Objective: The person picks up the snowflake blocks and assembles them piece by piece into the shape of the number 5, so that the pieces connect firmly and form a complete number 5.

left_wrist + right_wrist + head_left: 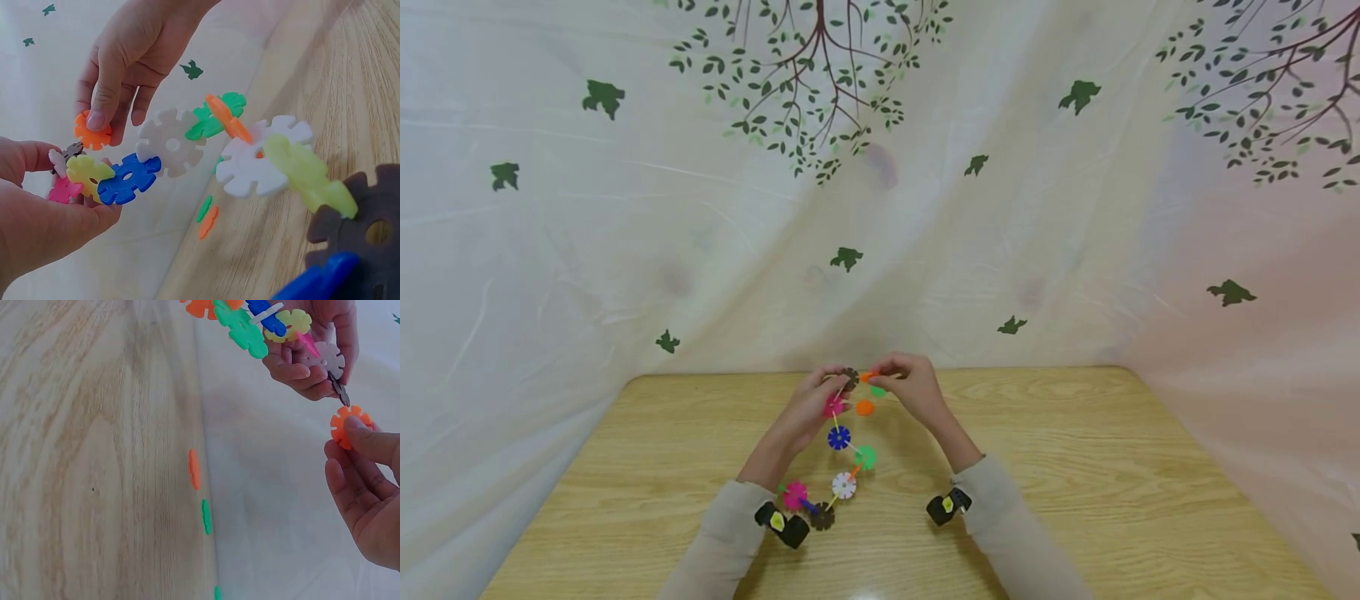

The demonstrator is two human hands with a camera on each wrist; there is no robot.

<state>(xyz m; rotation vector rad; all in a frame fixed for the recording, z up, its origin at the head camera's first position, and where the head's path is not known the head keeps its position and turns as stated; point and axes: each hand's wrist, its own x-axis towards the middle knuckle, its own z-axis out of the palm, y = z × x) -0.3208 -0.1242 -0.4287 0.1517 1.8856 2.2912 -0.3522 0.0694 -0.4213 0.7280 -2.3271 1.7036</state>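
A chain of interlocked notched plastic discs (839, 437) in pink, blue, green, white, yellow and brown hangs down from my left hand (808, 406). That hand grips it near the upper end, by the pink and white discs. At the chain's end sits a dark brown disc (339, 391). Between thumb and fingers my right hand (913, 388) pinches an orange notched disc (350, 425), its edge right at the brown disc. In the left wrist view the chain's lower brown disc (369, 231) looms close to the camera.
A loose orange disc (865, 407) and a green disc (878, 391) lie on the wooden table (1037, 467) near its far edge. Behind the table hangs a pale curtain (925, 275) printed with leaves and birds. Each wrist wears a small black camera (950, 506).
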